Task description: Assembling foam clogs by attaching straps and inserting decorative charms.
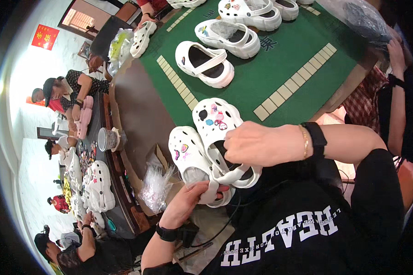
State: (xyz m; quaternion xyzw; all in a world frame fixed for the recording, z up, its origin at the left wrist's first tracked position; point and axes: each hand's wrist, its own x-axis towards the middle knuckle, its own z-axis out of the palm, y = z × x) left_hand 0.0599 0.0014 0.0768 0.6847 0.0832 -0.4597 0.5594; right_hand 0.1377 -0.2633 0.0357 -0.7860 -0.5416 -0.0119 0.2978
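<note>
The person holds a pair of white clogs just above the near edge of the green surface point(280, 78), close to the chest. The right hand point(257, 144) is clenched over the rim of the right-hand clog point(218, 126), which carries several small coloured charms point(217, 118) pressed into the holes on its toe. The left hand point(188, 199) grips from below, fingers wrapped round the heel strap point(215, 183) where the two shoes meet, so it is grasping the left-hand clog point(186, 153) and steadying both. That shoe shows only a couple of pink charms near its toe. Judging from this, the step in hand looks like dressing or checking a finished pair, with the two shoes brought side by side for matching or for joining at the straps. The next move would seem to call for a firm hold with the lower hand while the upper one works at the opening or strap, keeping the decorated toes facing up so nothing pops out. A crumpled clear plastic bag point(156, 185) lies just beside the left hand on the brown edge. Farther up the green surface, other white clogs point(206, 64) sit in a loose row, well apart from the hands. Other people work at a long bench on the left.
</note>
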